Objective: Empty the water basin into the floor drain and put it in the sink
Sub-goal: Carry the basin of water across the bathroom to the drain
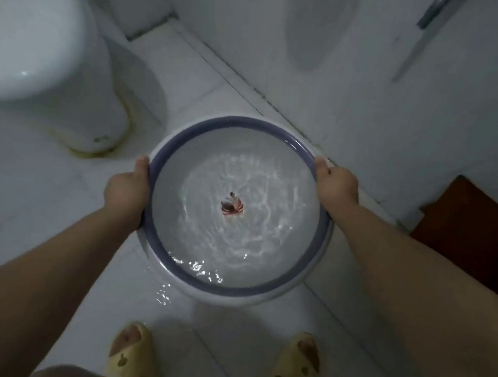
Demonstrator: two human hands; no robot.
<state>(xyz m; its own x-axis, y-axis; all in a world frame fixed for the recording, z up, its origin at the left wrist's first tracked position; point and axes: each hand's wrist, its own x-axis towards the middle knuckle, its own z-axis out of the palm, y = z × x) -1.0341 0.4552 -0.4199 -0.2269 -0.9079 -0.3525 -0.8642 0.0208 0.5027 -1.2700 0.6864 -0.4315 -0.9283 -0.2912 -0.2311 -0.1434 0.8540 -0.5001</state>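
Observation:
A round white water basin (162, 250) with a blue-grey rim band is held level above the white tiled floor, in the middle of the head view. Rippling water fills it, and a small red-and-dark picture shows at its bottom centre. My left hand (126, 192) grips the rim on the left side, thumb over the edge. On the opposite edge, my right hand (337, 186) holds the rim the same way. A few bright water glints show by the near-left rim. No floor drain is visible. The sink's underside (319, 26) hangs at the top.
A white toilet (43, 47) stands at the left. A metal pipe (417, 44) runs down the wall at the upper right. A dark brown mat (469, 231) lies at the right. My feet in yellow slippers (132, 353) stand on the tiles (67, 177) at the bottom.

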